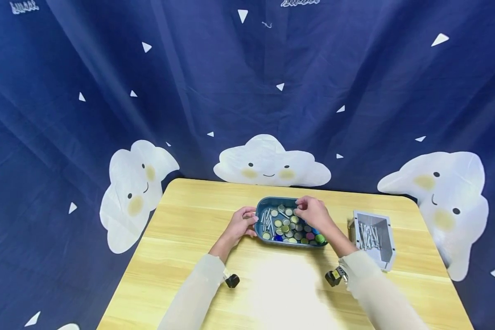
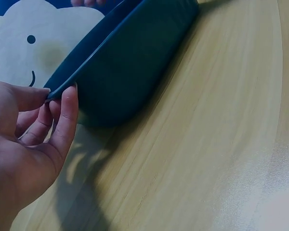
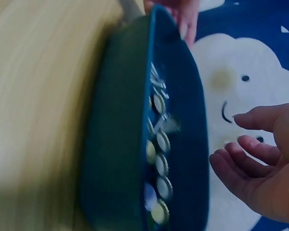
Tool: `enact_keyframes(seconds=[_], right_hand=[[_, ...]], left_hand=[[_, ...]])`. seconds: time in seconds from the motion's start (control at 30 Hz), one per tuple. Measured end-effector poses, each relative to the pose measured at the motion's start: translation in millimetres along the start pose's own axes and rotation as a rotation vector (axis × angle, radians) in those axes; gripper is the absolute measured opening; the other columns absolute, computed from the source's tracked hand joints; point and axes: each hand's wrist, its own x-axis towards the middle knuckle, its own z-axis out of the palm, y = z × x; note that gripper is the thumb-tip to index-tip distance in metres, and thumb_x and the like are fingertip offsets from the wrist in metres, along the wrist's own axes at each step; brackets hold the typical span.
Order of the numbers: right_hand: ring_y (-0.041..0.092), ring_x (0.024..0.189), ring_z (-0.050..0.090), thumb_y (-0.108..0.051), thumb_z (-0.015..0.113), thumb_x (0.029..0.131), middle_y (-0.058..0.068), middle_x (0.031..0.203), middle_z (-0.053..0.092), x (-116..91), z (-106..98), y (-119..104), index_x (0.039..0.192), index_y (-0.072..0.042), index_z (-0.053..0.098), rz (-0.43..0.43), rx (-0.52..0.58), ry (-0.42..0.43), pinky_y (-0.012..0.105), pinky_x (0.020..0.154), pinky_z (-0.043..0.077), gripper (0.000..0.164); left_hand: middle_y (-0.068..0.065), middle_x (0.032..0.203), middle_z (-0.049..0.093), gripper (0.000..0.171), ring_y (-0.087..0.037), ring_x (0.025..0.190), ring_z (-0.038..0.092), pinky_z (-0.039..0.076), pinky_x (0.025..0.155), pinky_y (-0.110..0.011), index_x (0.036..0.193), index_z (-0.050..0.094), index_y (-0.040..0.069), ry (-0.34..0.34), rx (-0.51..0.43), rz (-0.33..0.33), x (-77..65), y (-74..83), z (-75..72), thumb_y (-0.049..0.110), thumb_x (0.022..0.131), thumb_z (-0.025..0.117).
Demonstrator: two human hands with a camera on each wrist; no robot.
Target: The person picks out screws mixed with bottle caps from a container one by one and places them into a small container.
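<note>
Head: dark-teal rounded plastic tray, holding round metallic caps and slim silver screws, on the pale wooden desk. Left wrist: your left hand pinches the tray's rim; tugging could spill contents. Right wrist: your right hand, fingers apart, looks empty; hasty pinching could snag caps.

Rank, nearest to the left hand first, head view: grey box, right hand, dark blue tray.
1. Dark blue tray: left hand pinches its rim.
2. Right hand: over the tray's right half.
3. Grey box: right of the tray.
</note>
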Motion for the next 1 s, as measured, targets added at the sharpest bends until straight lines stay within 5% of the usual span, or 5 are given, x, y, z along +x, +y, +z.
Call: enact_keyframes(seconds=[0.57,1.0], right_hand=[[0.017,0.081,0.061,-0.008,0.075,0.090,0.008,0.093,0.069,14,72,-26,0.113,0.003,0.070,0.066,0.125,-0.127,0.032,0.075,0.058,0.026],[0.025,0.086,0.062,-0.009,0.080,0.081,0.005,0.082,0.070,25,99,-26,0.085,-0.005,0.072,0.119,-0.042,-0.055,0.039,0.079,0.060,0.010]], left_hand=[[-0.005,0.108,0.059,0.044,-0.018,0.071,0.062,0.063,0.053,-0.028,0.142,0.054,0.001,-0.014,-0.005,0.000,4.4,-1.9,-2.7,0.003,0.098,0.064],[-0.007,0.109,0.059,0.044,-0.017,0.070,0.063,0.062,0.051,-0.026,0.141,0.054,0.000,-0.008,-0.018,0.002,0.8,1.5,0.1,0.001,0.098,0.063]])
